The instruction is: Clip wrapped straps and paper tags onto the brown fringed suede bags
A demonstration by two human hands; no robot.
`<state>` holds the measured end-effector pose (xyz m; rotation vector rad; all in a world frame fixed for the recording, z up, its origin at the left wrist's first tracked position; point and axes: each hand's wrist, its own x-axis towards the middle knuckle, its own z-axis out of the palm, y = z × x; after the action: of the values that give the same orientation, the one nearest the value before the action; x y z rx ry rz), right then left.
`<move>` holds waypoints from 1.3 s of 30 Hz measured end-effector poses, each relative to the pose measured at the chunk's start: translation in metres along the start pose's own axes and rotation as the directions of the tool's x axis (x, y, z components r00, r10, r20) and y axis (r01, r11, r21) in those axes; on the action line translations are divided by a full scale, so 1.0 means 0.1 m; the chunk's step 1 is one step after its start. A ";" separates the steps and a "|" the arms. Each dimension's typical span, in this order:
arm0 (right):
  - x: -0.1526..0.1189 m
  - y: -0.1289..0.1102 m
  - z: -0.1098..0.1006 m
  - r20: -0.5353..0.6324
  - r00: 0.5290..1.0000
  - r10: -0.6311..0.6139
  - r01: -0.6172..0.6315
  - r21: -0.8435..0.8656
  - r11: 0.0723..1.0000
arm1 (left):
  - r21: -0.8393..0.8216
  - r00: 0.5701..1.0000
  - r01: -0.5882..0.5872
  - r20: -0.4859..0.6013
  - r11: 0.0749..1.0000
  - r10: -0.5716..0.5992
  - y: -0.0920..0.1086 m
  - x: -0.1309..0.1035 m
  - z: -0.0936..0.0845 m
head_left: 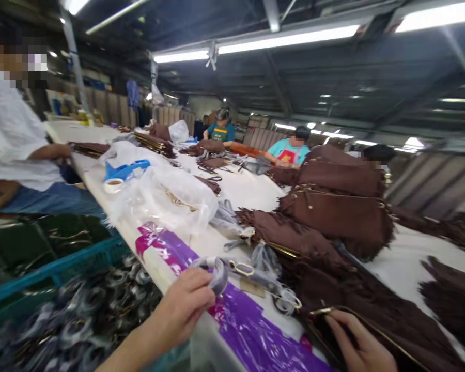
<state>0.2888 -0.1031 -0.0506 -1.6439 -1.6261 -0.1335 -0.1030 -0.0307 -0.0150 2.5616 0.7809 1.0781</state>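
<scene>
My left hand (188, 302) is closed on a coiled bag strap (219, 277) wrapped in clear grey plastic, held over a purple plastic sheet (248, 320). Gold rings show on the wrapped piece that stretches to the right of it. At the lower right, my right hand (358, 343) is at the zipped mouth of a dark brown fringed bag (349, 292). Its fingers are bent around the gold-zipped edge, and part of the hand is cut off by the frame. Beside the bag lie more plastic-wrapped strap parts (265, 261).
Stacked brown bags (341, 212) rise behind my right hand. Clear plastic bags (170, 191), a tape roll (113, 185) and a blue tape dispenser (127, 169) lie further left. Below the table edge stands a teal crate (62, 268) of wrapped coils. Several people work around the table.
</scene>
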 end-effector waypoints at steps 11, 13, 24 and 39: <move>0.01 -0.19 -0.05 0.073 0.997 0.013 -0.033 0.279 0.960 | 0.424 0.929 0.081 0.295 0.902 -0.222 0.41 1.02 0.56; 0.00 -0.19 -0.07 0.057 0.998 -0.004 -0.014 0.303 0.953 | 0.528 0.889 0.063 0.356 0.847 -0.288 0.36 1.09 0.70; 0.07 -0.42 -0.09 -0.016 0.997 -0.080 0.080 0.421 0.903 | 0.488 0.941 0.131 0.214 0.863 -0.263 0.51 1.40 0.81; 0.17 -0.52 -0.09 -0.029 0.991 0.130 -0.102 0.461 0.882 | 0.295 0.997 -0.032 0.079 0.955 0.009 0.80 1.47 1.30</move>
<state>0.2501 -0.1025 -0.0111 -1.3476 -1.3770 0.2476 0.1066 -0.0163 0.0141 2.8442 0.9629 0.9211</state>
